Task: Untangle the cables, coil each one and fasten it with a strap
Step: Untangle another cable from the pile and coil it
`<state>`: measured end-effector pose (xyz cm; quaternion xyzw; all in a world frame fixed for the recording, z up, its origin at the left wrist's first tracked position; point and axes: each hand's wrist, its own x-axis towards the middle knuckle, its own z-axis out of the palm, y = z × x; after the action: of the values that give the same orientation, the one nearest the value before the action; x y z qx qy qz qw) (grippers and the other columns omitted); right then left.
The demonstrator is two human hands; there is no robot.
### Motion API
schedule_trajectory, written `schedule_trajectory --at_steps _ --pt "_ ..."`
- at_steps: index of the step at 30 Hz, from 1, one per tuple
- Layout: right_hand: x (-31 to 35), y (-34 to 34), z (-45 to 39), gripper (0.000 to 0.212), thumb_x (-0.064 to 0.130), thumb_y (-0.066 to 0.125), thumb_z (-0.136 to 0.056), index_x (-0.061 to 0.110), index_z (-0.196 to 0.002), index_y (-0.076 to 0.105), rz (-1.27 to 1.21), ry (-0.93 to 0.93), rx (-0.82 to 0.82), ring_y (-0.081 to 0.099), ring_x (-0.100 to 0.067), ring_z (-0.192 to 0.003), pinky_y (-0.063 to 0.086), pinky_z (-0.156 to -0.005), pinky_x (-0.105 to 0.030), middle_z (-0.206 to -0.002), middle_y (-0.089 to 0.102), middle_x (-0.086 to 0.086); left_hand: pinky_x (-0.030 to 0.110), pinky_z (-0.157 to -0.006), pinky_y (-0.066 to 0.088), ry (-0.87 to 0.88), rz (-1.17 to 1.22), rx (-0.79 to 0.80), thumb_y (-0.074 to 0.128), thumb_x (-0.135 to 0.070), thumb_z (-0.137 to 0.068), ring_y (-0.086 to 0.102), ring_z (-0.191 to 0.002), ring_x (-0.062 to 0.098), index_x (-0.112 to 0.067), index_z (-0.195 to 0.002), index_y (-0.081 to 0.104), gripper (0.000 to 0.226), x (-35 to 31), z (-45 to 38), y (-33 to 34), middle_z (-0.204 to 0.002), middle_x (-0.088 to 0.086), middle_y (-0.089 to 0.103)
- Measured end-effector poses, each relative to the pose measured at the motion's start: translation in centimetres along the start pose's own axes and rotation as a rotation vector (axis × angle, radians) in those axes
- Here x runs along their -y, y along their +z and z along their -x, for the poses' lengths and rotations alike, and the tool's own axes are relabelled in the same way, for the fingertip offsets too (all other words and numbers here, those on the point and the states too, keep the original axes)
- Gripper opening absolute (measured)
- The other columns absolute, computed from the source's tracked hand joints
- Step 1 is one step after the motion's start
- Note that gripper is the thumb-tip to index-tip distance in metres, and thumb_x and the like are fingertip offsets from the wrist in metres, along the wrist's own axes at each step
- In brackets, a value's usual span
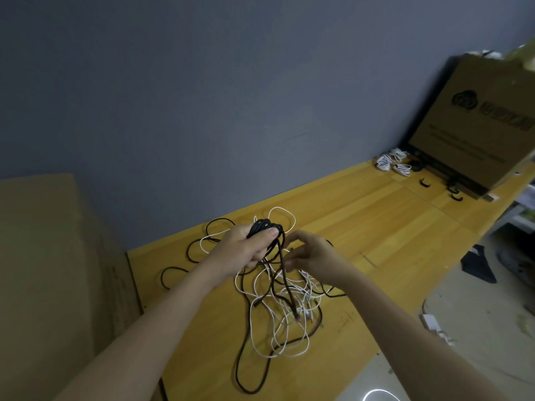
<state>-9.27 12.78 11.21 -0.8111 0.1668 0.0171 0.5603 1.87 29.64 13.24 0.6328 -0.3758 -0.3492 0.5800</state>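
Black coiled cable point(265, 227) sits mid-frame in the left hand point(241, 250), grip clenched around it above the yellow wooden surface point(376, 215); right hand point(311, 254) pinches its trailing strand, fingers curled.

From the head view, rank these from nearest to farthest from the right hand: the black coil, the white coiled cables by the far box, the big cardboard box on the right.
1. black coil: just left of the right hand, gripped in the left hand.
2. white coiled cables: far along the table, up right.
3. cardboard box: beyond them, at the table's far end.
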Motion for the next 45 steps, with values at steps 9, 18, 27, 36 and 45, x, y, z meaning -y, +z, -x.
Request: schedule_trajectory --at_steps 9,18,27,36,45 --pt "-0.1 2.8 1.9 0.025 -0.009 0.061 -0.085 0.011 -0.097 0.051 -0.46 -0.024 -0.011 0.069 -0.023 -0.084 0.053 -0.082 -0.03 -0.077 0.071 -0.008 0.016 -0.042 0.025 -0.009 -0.001 -0.163 0.044 -0.03 -0.101 0.025 -0.043 0.006 -0.022 -0.064 0.033 0.04 0.5 -0.5 0.3 -0.05 -0.012 0.031" --pt "1.0 4.0 2.4 0.024 0.006 0.068 -0.071 0.011 -0.085 0.049 -0.877 -0.137 -0.274 0.071 -0.019 -0.079 0.054 -0.068 -0.022 -0.074 0.071 -0.009 0.012 -0.042 0.028 0.038 -0.289 -0.338 0.046 -0.033 -0.1 0.033 -0.039 0.002 -0.015 -0.064 0.039 0.04 1.2 -0.4 0.7 -0.045 -0.01 0.037" --pt "2.4 2.4 2.4 0.029 0.011 0.064 -0.09 0.038 -0.091 0.052 -0.307 -0.368 -0.799 0.061 -0.015 -0.073 0.046 -0.06 -0.026 -0.079 0.069 -0.001 0.02 -0.042 0.025 0.123 -0.478 -0.363 0.045 -0.034 -0.1 0.033 -0.041 0.008 -0.017 -0.063 0.036 0.041 1.6 -0.3 0.6 -0.05 -0.008 0.034" --pt "4.2 -3.3 1.2 0.017 0.018 0.06 -0.093 0.022 -0.108 0.065 0.184 -0.189 -0.727 0.058 -0.008 -0.064 0.041 -0.054 -0.009 -0.076 0.068 0.01 0.021 -0.04 0.025 0.187 -0.681 -0.238 0.044 -0.038 -0.099 0.034 -0.04 0.012 -0.015 -0.064 0.037 0.042 1.6 0.1 0.4 -0.049 -0.006 0.032" --pt "2.3 -5.9 0.3 0.011 0.018 0.055 -0.092 0.018 -0.091 0.066 0.072 0.077 -0.462 0.043 -0.017 -0.061 0.034 -0.056 -0.028 -0.064 0.057 0.001 0.016 -0.042 0.023 0.129 -0.265 -0.291 0.058 -0.029 -0.091 0.028 -0.042 0.007 -0.019 -0.057 0.036 0.042 1.1 0.1 -0.5 -0.046 -0.011 0.032"
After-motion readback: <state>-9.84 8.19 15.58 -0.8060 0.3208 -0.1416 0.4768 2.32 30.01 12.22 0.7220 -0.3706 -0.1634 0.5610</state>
